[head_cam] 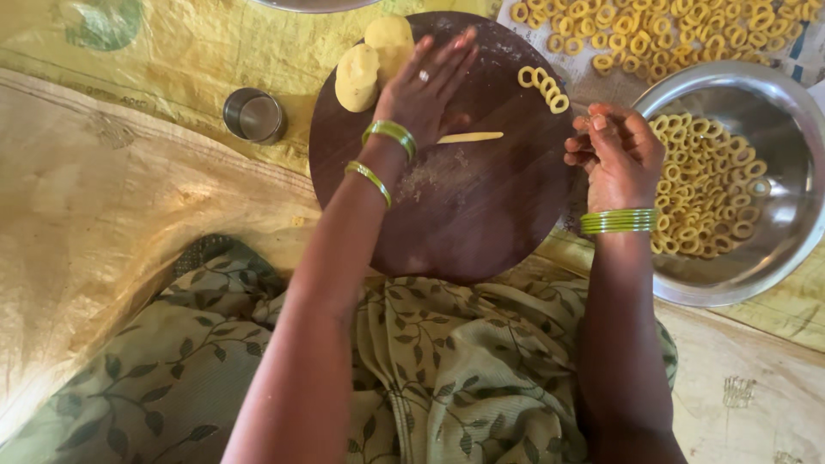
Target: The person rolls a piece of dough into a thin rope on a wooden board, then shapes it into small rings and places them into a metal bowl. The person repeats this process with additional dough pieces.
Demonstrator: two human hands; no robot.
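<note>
Dough rope lay on the round wooden board, a thin pale strip whose long axis ran nearly straight across from left to right, tilted only slightly. It sat just off the heel of the left hand, touching or almost touching it, with its free end pointing toward the right hand. The left hand was the nearer of the two: it was spread flat, fingers straight and together, palm pressed down on the board. The right hand hovered apart from the strip, over the board's edge by the steel bowl, its fingers curled in and pinched together (whether they held a bit of dough, I could not tell).

The board was dark, smooth and dusted with pale flour near its middle. Two soft yellowish dough lumps sat at its far rim beside the left fingertips, matte and rounded. A short row of small dough rings rested on the board's far right part, overlapping one another. The shiny bowl held many more rings, and others were spread on a sheet beyond it. A small steel cup stood left of the board on a yellowish woven mat. Green bangles circled both wrists.
</note>
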